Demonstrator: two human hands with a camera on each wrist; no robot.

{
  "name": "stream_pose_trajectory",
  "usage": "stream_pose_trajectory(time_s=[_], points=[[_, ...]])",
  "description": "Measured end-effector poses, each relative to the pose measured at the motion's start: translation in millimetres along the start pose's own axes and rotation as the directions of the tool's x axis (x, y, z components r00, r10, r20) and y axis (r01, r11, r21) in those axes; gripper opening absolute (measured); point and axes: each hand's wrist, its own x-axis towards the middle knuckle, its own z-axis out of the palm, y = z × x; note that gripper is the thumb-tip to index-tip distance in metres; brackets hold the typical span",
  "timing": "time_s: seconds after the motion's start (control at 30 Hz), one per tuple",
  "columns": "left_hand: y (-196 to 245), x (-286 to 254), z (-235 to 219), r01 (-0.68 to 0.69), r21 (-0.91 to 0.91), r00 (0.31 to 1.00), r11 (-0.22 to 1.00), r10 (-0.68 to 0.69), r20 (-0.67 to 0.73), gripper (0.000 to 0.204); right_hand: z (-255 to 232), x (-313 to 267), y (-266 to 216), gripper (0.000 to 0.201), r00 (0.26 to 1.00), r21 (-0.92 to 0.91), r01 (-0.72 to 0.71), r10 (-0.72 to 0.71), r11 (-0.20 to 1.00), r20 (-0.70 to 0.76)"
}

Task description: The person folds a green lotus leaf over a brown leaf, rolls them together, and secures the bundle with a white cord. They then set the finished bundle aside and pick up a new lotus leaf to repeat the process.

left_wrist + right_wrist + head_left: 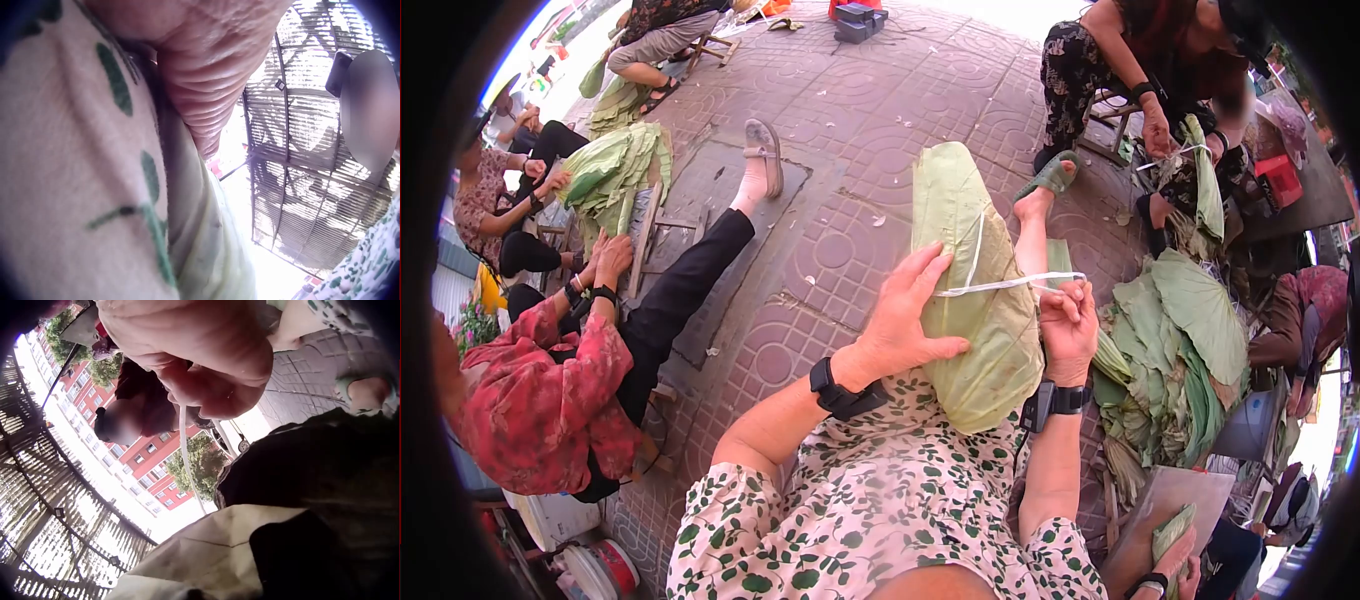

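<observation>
A long bundle of folded, dried green leaves (980, 350) lies across my lap, over the patterned dress. A white plastic strip (1000, 284) runs round it, with another length going up its face. My left hand (905, 315) rests on the bundle's left side, thumb and fingers spread and fairly straight over the leaf. On the other side my right hand (1068, 325) has curled fingers pinching the strip, which is pulled taut toward it. The right wrist view shows the white strip (186, 456) stretching from those fingers down to the bundle.
To my right lies a large pile of flattened leaves (1175, 350). A person in a red blouse (550, 400) sits close on my left, one leg stretched out. Other seated people handle leaves around me. A board (1165, 510) is at lower right over patterned paving (850, 220).
</observation>
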Motion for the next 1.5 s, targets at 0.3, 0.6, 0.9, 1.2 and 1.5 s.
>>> stream_pose_trajectory(time_s=[0.3, 0.6, 0.9, 1.2, 1.5], points=[[-2, 0, 4, -0.024, 0.008, 1.0, 1.0, 0.024, 0.005, 0.099, -31, -11, -28, 0.021, 0.978, 0.043, 0.178, -0.172, 0.983, -0.117], [2, 1, 6, -0.011, -0.014, 1.0, 1.0, 0.011, 0.002, 0.098, -53, -45, -56, 0.025, 0.92, -0.032, 0.322, -0.321, 0.946, -0.226], [6, 1, 5, 0.021, -0.01, 1.0, 1.0, -0.021, 0.011, 0.098, -75, -81, -96, 0.025, 0.825, -0.107, 0.447, -0.455, 0.888, -0.334], [0, -1, 8, 0.013, -0.065, 1.0, 0.998, -0.014, -0.023, 0.097, -133, -166, -144, 0.02, 0.667, -0.11, 0.627, -0.604, 0.771, -0.437], [3, 1, 11, 0.004, -0.061, 1.0, 0.998, -0.004, 0.0, 0.1, -166, -241, -114, 0.015, 0.324, -0.576, 0.45, -0.725, 0.683, -0.607]])
